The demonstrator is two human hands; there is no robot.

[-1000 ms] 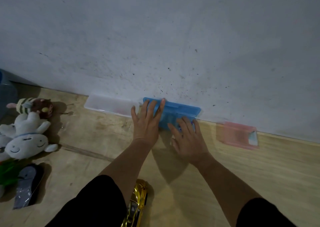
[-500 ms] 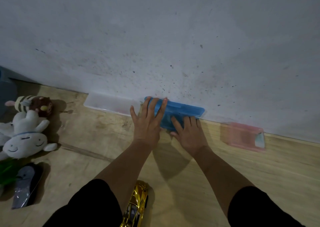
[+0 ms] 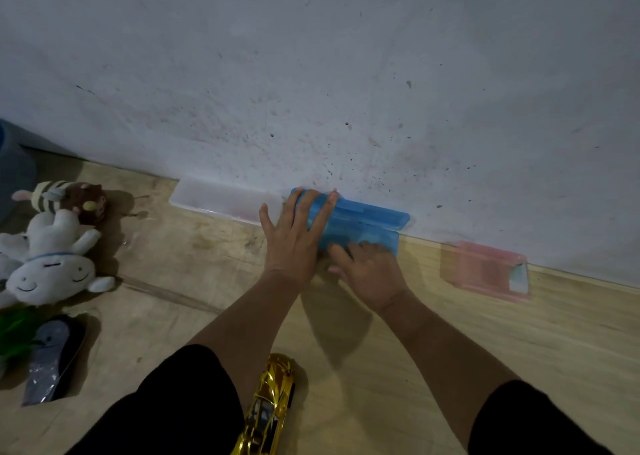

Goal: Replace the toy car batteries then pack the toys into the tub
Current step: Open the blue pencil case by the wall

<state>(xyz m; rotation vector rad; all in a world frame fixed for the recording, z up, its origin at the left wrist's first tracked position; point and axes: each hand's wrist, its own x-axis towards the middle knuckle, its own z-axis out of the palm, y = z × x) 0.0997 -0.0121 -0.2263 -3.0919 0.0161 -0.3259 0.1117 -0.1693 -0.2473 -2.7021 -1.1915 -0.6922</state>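
Note:
A blue plastic case (image 3: 367, 224) lies on the wooden floor against the white wall. My left hand (image 3: 294, 236) presses on its left end, fingers spread over the top. My right hand (image 3: 370, 271) grips its near edge with curled fingers. The case shows two blue layers with a seam between them; its contents are hidden. A shiny gold toy car (image 3: 270, 406) lies on the floor between my forearms, well short of the case.
A clear case (image 3: 214, 196) sits along the wall left of the blue one, a pink case (image 3: 485, 271) to the right. Plush toys lie at far left: a white one (image 3: 52, 267) and a striped one (image 3: 69, 198). A blue tub's edge (image 3: 10, 174) shows beyond them.
My right hand has slid back from the top of the blue case to its near edge and curled its fingers. The left hand stays on the case's left end.

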